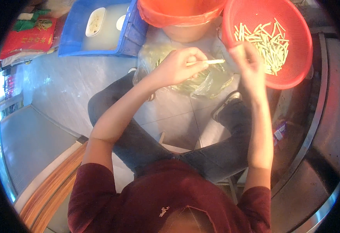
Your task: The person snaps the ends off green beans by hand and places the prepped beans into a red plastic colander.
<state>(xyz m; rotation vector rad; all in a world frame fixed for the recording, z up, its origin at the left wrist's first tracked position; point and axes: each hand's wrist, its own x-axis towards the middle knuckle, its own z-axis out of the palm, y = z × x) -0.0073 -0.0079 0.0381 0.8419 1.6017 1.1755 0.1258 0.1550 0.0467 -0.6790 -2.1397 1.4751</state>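
Note:
My left hand (186,65) holds a pale green bean (216,61) between thumb and fingers, its end pointing right. It is above a clear plastic bag (210,84) with green beans inside, lying on the floor between my feet. My right hand (245,56), blurred, is over the near left rim of a red plastic colander (299,67). Whether its fingers hold anything cannot be made out. Many short pieces of green bean (270,48) lie in the colander.
Beyond the bag stands a bucket (184,32) with a red plastic liner. Left of it, a blue plastic crate (133,38) holds cloudy water and a white dish (95,21). A red printed sack (30,38) lies at the far left. A dark cabinet edge (322,75) runs along the right.

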